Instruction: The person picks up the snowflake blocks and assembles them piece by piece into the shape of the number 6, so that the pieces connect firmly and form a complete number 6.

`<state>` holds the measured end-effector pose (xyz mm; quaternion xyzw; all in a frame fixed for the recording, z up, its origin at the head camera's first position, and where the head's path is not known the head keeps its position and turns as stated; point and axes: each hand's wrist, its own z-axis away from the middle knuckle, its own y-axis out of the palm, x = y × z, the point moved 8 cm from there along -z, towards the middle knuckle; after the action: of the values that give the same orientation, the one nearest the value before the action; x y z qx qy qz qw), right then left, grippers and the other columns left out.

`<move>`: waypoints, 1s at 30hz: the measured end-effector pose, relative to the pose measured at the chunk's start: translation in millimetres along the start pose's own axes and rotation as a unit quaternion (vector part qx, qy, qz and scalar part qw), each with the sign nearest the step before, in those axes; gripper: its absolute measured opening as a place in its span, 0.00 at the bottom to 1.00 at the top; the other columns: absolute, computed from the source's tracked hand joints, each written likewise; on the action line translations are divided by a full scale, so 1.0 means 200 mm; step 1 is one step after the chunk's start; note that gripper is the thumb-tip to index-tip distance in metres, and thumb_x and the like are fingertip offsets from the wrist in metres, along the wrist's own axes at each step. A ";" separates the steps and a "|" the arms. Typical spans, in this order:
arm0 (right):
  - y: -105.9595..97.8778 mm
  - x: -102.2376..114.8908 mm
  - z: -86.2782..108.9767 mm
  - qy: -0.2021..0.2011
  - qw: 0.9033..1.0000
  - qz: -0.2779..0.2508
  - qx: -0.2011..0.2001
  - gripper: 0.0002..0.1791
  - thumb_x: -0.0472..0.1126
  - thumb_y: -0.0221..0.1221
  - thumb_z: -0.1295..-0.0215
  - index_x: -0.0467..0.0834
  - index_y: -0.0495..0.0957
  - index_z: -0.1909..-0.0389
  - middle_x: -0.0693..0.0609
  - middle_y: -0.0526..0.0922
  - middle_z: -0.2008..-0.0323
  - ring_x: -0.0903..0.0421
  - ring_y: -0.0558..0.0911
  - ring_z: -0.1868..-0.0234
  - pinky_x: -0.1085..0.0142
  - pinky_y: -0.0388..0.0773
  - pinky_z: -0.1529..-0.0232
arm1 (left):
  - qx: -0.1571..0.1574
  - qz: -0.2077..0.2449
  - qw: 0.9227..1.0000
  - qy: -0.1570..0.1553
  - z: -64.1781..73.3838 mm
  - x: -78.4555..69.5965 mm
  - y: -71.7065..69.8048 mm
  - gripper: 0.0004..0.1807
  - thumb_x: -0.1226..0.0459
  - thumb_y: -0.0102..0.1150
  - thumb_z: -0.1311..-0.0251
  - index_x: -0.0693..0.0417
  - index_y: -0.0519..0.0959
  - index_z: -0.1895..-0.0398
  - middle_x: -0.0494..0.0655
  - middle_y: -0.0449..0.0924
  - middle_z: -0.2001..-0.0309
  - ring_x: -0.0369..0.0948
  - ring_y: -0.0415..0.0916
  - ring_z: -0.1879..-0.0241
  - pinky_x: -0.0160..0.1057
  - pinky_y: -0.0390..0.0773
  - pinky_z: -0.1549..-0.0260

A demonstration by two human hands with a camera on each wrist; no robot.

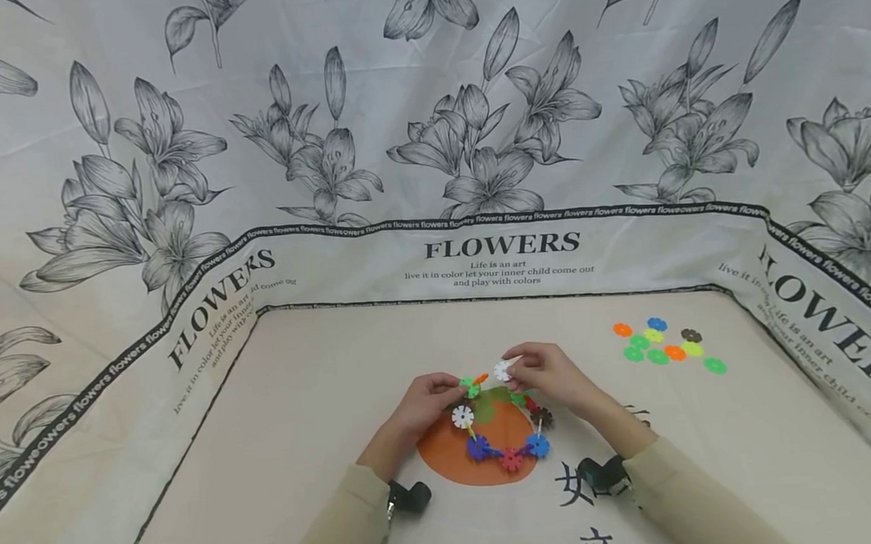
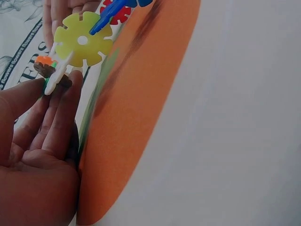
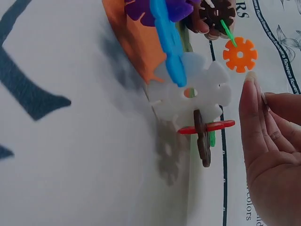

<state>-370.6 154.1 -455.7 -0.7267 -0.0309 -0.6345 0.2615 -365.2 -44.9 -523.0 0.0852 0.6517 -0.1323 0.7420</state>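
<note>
A chain of notched plastic flower discs in several colours curves in an open loop, with a red disc [image 1: 512,459] at its near side. My left hand [image 1: 429,402] pinches the chain's left end, close to a green disc [image 1: 471,387], a brown disc [image 2: 44,69] and an orange disc [image 3: 240,55] at the tip. Between the thumb and fingers of my right hand [image 1: 552,377] is a separate white disc [image 1: 502,371], seen nearly edge-on in the right wrist view. Just below that hand lies the chain's other end, with red [image 3: 221,125] and green discs.
Loose discs in orange, blue, yellow, green and brown, such as a green disc [image 1: 715,366], lie at the back right of the table. The tablecloth [image 1: 323,376] bears an orange fruit print [image 1: 445,460] under the chain. Flower-printed fabric walls [image 1: 501,256] enclose the table.
</note>
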 end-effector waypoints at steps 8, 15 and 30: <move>0.04 -0.01 -0.04 -0.008 1.000 -0.014 0.000 0.17 0.33 0.56 0.24 0.25 0.74 0.42 0.28 0.85 0.60 0.37 0.86 0.62 0.56 0.86 0.57 | -0.004 -0.002 1.000 -0.002 0.00 -0.01 0.00 0.13 0.59 0.63 0.29 0.59 0.84 0.52 0.50 0.89 0.61 0.42 0.86 0.56 0.42 0.80 0.44; 0.05 -0.02 -0.04 0.002 1.000 -0.016 -0.001 0.16 0.33 0.56 0.24 0.25 0.74 0.43 0.30 0.85 0.62 0.36 0.86 0.61 0.53 0.86 0.56 | -0.001 -0.007 1.000 0.002 0.01 -0.01 0.00 0.12 0.60 0.62 0.29 0.61 0.83 0.53 0.51 0.89 0.62 0.42 0.86 0.56 0.43 0.80 0.44; 0.08 -0.02 -0.06 0.016 1.000 -0.020 0.007 0.17 0.33 0.58 0.25 0.26 0.74 0.43 0.31 0.86 0.62 0.39 0.87 0.62 0.51 0.85 0.54 | 0.003 -0.024 1.000 0.005 -0.01 -0.01 0.00 0.12 0.60 0.63 0.29 0.62 0.82 0.54 0.52 0.89 0.60 0.44 0.87 0.57 0.45 0.78 0.42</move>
<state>-376.8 135.6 -464.8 -0.7142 -0.0453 -0.6506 0.2541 -366.4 -44.8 -521.8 0.0724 0.6569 -0.1511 0.7351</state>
